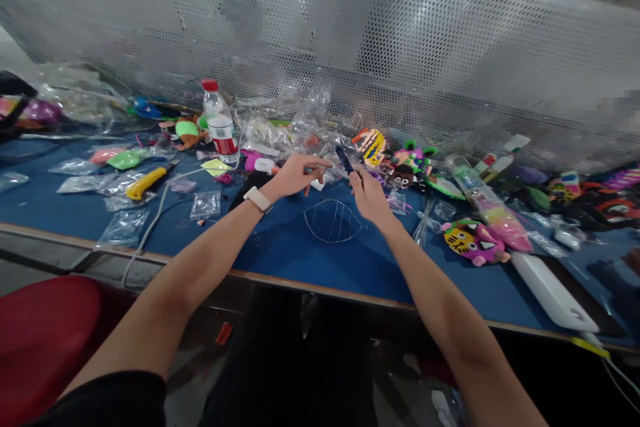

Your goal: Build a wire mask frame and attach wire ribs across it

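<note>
My right hand (369,197) is closed around a dark, slim tool (344,159) that points up and to the left. To its left, my left hand (299,175) hovers over the blue table with its fingers apart, a pale band on the wrist. A white lump (318,183) shows just beyond its fingertips. Below and between both hands, a leaf-shaped outline of thin wire (333,240), crossed by several fine lines, lies flat on the table; neither hand touches it.
Around lie a red-capped bottle (220,123), a yellow cutter (146,183), clear bags (206,205), colourful clay figures (473,241) and a white device (553,290). A perforated metal panel (320,33) stands behind. A red stool (55,340) is at the lower left.
</note>
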`<action>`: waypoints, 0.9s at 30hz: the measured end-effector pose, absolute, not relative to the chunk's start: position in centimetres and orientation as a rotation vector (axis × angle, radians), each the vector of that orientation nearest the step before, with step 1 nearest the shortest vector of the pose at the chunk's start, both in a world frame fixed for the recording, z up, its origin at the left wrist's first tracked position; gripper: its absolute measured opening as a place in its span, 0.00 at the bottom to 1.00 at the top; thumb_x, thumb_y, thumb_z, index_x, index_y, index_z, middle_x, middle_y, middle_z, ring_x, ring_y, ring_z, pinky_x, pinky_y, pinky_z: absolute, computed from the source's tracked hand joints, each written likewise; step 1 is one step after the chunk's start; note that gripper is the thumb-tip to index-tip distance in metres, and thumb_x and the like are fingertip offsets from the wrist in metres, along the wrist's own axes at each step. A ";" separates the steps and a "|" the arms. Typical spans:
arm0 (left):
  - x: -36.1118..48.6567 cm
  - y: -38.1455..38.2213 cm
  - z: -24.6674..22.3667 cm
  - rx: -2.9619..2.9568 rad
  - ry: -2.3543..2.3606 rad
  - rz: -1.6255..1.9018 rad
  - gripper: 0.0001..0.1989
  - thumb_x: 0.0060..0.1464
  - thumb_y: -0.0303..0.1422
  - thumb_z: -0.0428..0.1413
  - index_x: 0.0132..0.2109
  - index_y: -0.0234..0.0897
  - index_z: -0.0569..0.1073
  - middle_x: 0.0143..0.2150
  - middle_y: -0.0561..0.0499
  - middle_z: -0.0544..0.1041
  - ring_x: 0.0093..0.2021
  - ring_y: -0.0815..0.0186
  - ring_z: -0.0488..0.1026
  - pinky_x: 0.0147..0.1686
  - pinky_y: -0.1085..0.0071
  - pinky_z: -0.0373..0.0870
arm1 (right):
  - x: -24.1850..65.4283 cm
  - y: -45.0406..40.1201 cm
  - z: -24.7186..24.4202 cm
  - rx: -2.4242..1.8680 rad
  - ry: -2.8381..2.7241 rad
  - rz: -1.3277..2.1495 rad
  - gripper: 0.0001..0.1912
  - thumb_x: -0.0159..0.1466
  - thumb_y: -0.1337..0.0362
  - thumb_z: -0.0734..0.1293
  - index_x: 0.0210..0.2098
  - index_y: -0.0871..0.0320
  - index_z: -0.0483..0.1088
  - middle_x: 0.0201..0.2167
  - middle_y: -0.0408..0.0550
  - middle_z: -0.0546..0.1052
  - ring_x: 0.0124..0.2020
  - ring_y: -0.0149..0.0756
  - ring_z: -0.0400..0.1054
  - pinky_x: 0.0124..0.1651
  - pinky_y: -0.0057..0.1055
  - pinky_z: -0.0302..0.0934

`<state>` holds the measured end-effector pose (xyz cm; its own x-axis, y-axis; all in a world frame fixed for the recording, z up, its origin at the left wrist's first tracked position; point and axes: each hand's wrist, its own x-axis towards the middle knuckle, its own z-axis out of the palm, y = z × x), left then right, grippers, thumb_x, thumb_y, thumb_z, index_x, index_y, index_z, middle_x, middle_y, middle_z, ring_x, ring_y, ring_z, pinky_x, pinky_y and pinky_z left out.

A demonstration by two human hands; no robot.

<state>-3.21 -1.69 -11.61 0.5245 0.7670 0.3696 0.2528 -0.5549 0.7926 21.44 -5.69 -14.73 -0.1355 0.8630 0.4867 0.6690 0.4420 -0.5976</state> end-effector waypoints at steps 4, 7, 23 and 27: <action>-4.0 -1.2 -11.4 2.041 0.771 0.882 0.17 0.67 0.35 0.58 0.59 0.35 0.81 0.37 0.44 0.85 0.21 0.69 0.77 0.25 0.71 0.74 | 21.4 -5.9 -14.2 -1.320 -1.852 0.232 0.33 0.76 0.35 0.48 0.32 0.52 0.66 0.28 0.50 0.76 0.32 0.45 0.71 0.41 0.42 0.60; -4.5 -0.7 -11.2 1.920 0.684 0.841 0.17 0.69 0.39 0.58 0.58 0.35 0.81 0.41 0.41 0.85 0.30 0.65 0.82 0.28 0.72 0.76 | 21.4 -6.1 -13.9 -1.322 -1.868 0.220 0.33 0.76 0.35 0.50 0.30 0.51 0.66 0.25 0.49 0.74 0.29 0.43 0.70 0.39 0.41 0.58; -4.7 -0.6 -12.1 1.602 0.442 0.808 0.32 0.54 0.28 0.70 0.65 0.46 0.76 0.65 0.39 0.77 0.39 0.64 0.85 0.36 0.73 0.81 | 20.1 -7.3 -13.7 -1.265 -2.087 0.325 0.35 0.75 0.33 0.50 0.34 0.53 0.70 0.29 0.49 0.78 0.32 0.45 0.72 0.38 0.38 0.57; -4.7 -0.6 -12.3 1.610 0.424 0.798 0.29 0.57 0.30 0.69 0.65 0.44 0.76 0.67 0.38 0.75 0.40 0.64 0.85 0.36 0.72 0.82 | 20.1 -7.3 -13.8 -1.287 -2.112 0.317 0.34 0.75 0.34 0.51 0.36 0.53 0.71 0.30 0.50 0.79 0.33 0.46 0.73 0.38 0.39 0.57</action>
